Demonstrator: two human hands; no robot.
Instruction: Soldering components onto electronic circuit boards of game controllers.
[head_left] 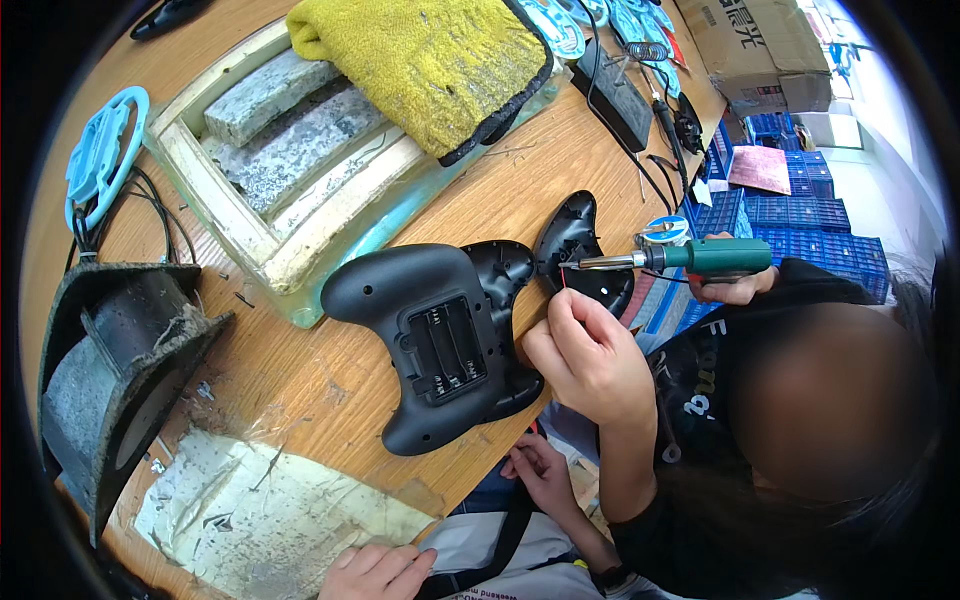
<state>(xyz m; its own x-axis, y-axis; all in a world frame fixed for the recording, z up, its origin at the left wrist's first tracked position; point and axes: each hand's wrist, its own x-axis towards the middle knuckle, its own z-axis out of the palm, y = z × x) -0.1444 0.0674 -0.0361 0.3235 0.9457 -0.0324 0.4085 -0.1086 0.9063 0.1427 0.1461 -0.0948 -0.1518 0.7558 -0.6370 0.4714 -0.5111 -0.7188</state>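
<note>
My left hand (375, 572) lies on my lap at the bottom edge, holding nothing. My right hand (540, 468) rests with fingers apart on my thigh, just under the table edge, also holding nothing. Above it on the wooden table (300, 380) lies a black gamepad shell (440, 340), battery bay up. A person in black to my right pinches a thin red wire with one hand (590, 355). That person's other hand (735, 285) holds a green-handled soldering iron (700, 257). Its tip touches the inside of a smaller black shell piece (585, 250).
A yellow towel (430, 60) lies over a white tray of grey blocks (280, 150). A light-blue plastic ring (100, 150) and a dark block (110, 360) sit at the left. Behind are a black power strip (615, 95), a cardboard box (750, 40) and blue crates (800, 210).
</note>
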